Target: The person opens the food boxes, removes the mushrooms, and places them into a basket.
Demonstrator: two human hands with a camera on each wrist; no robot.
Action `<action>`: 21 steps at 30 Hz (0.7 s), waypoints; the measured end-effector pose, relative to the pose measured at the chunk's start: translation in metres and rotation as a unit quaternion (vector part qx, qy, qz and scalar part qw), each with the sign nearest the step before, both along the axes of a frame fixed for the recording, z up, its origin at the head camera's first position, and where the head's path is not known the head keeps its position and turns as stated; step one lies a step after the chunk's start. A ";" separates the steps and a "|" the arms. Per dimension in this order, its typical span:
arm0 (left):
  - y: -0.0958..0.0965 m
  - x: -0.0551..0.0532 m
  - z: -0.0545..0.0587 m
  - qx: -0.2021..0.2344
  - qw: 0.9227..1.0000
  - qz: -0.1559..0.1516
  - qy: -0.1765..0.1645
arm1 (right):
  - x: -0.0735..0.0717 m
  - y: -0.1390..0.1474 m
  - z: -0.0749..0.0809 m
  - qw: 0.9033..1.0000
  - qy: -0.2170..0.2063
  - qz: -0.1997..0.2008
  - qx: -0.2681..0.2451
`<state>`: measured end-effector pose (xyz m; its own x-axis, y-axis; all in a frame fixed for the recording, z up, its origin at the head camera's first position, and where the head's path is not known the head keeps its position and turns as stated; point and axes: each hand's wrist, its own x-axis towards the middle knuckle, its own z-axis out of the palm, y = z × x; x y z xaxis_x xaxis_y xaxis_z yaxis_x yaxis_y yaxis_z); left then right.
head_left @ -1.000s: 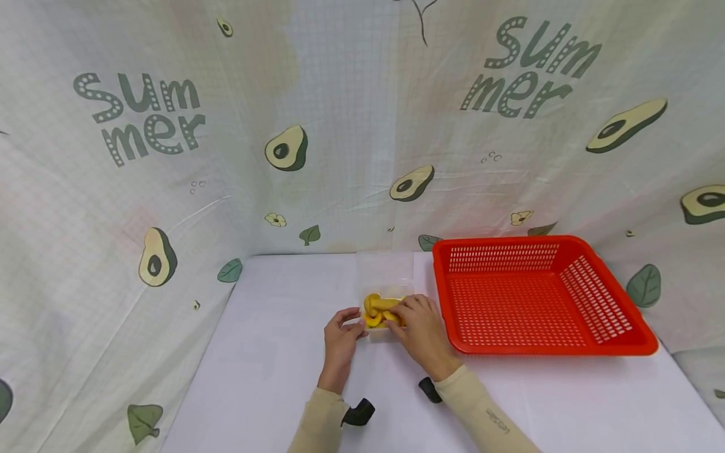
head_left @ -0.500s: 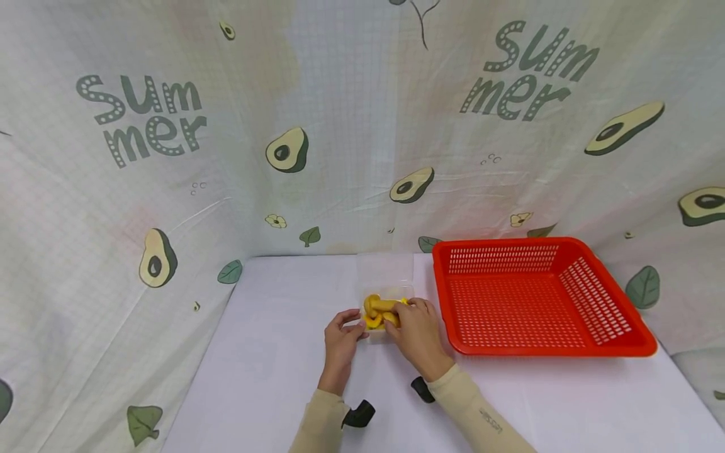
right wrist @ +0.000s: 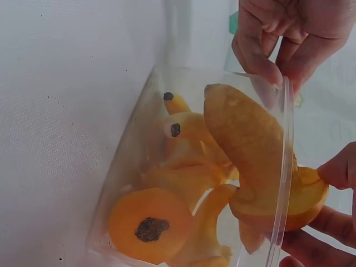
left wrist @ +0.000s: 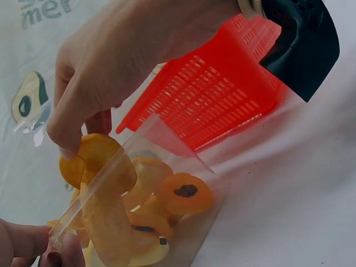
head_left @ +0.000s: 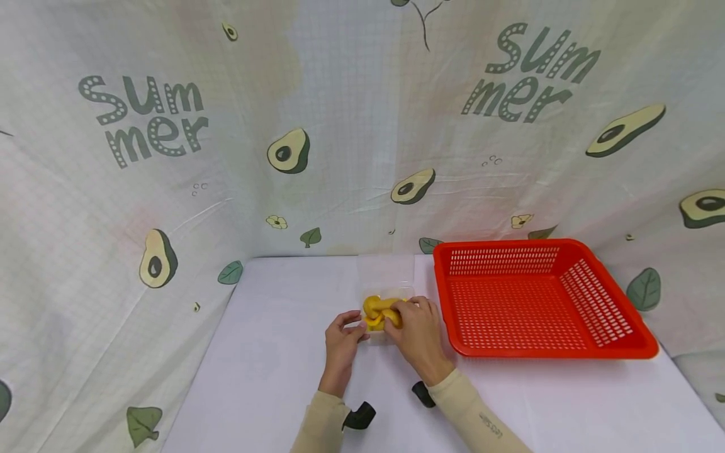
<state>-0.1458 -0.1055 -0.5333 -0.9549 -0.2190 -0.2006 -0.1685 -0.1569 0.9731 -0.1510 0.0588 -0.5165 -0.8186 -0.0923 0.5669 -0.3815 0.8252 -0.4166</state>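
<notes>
A clear plastic box (head_left: 378,339) with several yellow mushrooms inside stands on the table, its lid (head_left: 387,270) folded back. My left hand (head_left: 340,349) pinches the box's left rim between thumb and fingers, as the right wrist view also shows. With my right hand (head_left: 421,340) I pinch the cap of a yellow mushroom (right wrist: 242,142). Its cap stands at the rim, and its thick stem slants down inside the box. Below it, other mushrooms (left wrist: 186,192) with dark stem ends lie against the clear wall.
A large red plastic basket (head_left: 512,308) with slotted sides stands just right of the box and my right hand. The white-covered table (head_left: 272,340) meets a printed cloth (head_left: 340,126) behind. Black camera mounts (head_left: 359,416) sit at both wrists.
My right hand has shifted slightly left over the box, and the yellow mushroom at its fingers has turned a little. The left hand keeps its place at the rim.
</notes>
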 end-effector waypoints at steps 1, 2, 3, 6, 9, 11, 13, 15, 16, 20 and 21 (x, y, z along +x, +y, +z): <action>0.000 0.000 0.000 0.000 1.000 0.000 0.001 | 0.000 0.000 0.000 1.000 0.005 -0.001 -0.001; 0.000 0.000 0.000 -0.001 1.000 0.000 0.004 | 0.000 0.000 0.001 1.000 0.008 -0.003 -0.002; 0.000 0.000 0.000 0.000 1.000 0.000 0.004 | -0.001 0.000 0.001 1.000 0.010 -0.006 -0.002; 0.000 0.000 -0.001 -0.001 1.000 0.001 0.002 | -0.001 0.001 0.001 1.000 0.009 -0.010 -0.004; 0.000 0.000 -0.001 -0.004 1.000 0.003 -0.005 | 0.000 0.001 0.002 1.000 0.002 -0.009 -0.006; 0.000 0.001 -0.001 -0.006 1.000 0.003 -0.006 | 0.001 0.002 0.002 1.000 -0.003 -0.006 -0.007; 0.000 0.001 0.000 -0.007 1.000 0.003 -0.005 | 0.002 0.003 0.002 1.000 -0.010 -0.002 -0.004; 0.000 0.002 0.000 -0.009 1.000 0.003 -0.003 | 0.003 0.004 0.002 1.000 -0.017 0.002 0.001; 0.000 0.002 0.001 -0.009 1.000 0.003 -0.003 | 0.003 0.004 0.002 1.000 -0.020 0.005 0.003; 0.001 0.003 0.002 -0.012 1.000 0.002 -0.007 | 0.004 0.006 0.001 0.999 -0.026 0.016 0.017; 0.001 0.003 0.002 -0.011 1.000 0.002 -0.010 | 0.004 0.006 0.000 0.999 -0.025 0.017 0.019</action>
